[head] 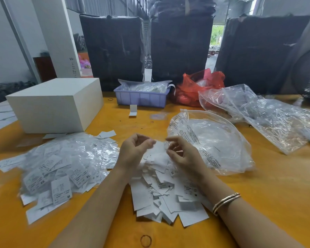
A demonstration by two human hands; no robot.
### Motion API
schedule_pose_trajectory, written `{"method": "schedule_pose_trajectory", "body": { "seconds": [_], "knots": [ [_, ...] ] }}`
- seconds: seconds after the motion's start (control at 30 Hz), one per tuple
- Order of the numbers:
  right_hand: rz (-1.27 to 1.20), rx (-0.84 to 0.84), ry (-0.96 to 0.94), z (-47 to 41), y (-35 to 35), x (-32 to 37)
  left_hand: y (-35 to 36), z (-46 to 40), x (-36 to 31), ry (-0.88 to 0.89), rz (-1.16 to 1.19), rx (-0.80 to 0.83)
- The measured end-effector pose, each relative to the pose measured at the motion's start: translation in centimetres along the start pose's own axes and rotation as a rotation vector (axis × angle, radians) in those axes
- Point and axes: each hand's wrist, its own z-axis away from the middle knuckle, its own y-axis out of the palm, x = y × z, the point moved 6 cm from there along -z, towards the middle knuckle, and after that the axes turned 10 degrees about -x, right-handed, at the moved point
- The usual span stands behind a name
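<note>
Presently noted at centre of orange table (258, 194): left hand (134, 151) and right hand (184, 156) raised side by side just above a loose heap (168, 194) of paper labels, heap spreading from beneath the hands toward the near edge. Between the hands, one white label (159, 146), pinched at its left edge by left thumb and curled fingers, and at its right edge by right thumb and forefinger; remaining right fingers bent and clear of the piece. Possibly a thin clear sleeve around that label, though blur at the fingertips prevents certainty. Bangle (225, 203) on right wrist. Left of the hands, a wide spread of sleeved labels (61, 167), size marks XS, S, M and XL legible. Just right of the hands, a clear bag (209, 140) with printed text, lying beside the loose heap. Further right, crumpled clear plastic (267, 119). Far left, white box (55, 104); far centre, lavender bin (141, 98) holding bagged items; beside it to the right, red plastic bag (199, 86). Behind these, dark wrapped bundles (113, 49) standing upright. At near edge, rubber band (145, 241) lying flat.
</note>
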Motion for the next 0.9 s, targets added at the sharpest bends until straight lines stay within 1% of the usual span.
{"method": "schedule_pose_trajectory", "body": {
  "seconds": [0.07,0.2,0.23,0.27,0.5,0.6,0.7,0.8,0.9],
  "knots": [
    [0.158,0.064,-0.056,0.0,0.1,-0.2,-0.1,0.0,0.0,-0.019,0.055,-0.020],
    [0.462,0.360,-0.260,1.0,1.8,0.2,-0.2,-0.1,0.4,-0.052,0.044,-0.034],
    [0.513,0.393,-0.290,1.2,2.0,0.2,-0.3,-0.1,0.4,-0.060,0.039,-0.040],
    [0.528,0.387,-0.301,1.3,2.1,0.3,-0.3,-0.2,0.5,-0.064,0.038,-0.045],
    [0.468,0.184,-0.313,0.8,1.2,0.8,-0.3,-0.3,0.7,-0.069,0.067,-0.008],
    [0.335,0.005,-0.249,0.4,0.2,0.9,-0.3,-0.2,0.4,-0.010,0.060,-0.025],
    [0.160,-0.196,-0.136,0.3,-1.2,0.4,-0.4,-0.2,0.2,0.011,0.061,-0.045],
    [0.006,-0.259,-0.027,0.2,-1.8,-0.3,-0.1,-0.1,0.3,0.001,0.035,-0.010],
    [-0.063,-0.279,-0.021,0.2,-2.0,-0.1,0.5,0.1,0.1,0.023,-0.002,0.046]
  ]
}}
